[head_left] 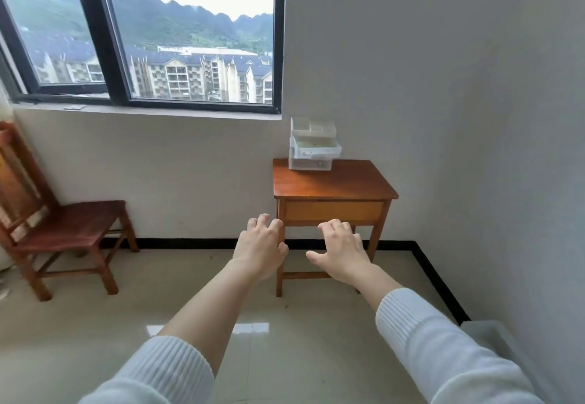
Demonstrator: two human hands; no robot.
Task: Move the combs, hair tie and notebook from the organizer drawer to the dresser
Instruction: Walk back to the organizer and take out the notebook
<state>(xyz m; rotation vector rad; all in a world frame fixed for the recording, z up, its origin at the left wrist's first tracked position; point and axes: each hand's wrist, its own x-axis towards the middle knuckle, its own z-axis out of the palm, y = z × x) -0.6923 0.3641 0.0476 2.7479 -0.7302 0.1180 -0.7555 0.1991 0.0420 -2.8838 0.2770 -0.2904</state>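
Note:
A small wooden dresser (345,183) stands in the room's corner under the window's right end. On its back left part sits a clear plastic organizer (311,144) with stacked drawers; its middle drawer (316,147) is pulled out a little. The contents are too small to make out. My left hand (261,245) and my right hand (343,250) are stretched out in front of me, well short of the dresser, fingers curled and apart, holding nothing. White knitted sleeves cover both forearms.
A red-brown wooden chair (68,232) stands at the left against the wall. A large dark-framed window (142,33) fills the upper left. Pale glossy floor tiles lie between me and the dresser. A grey object (487,337) shows at the right wall.

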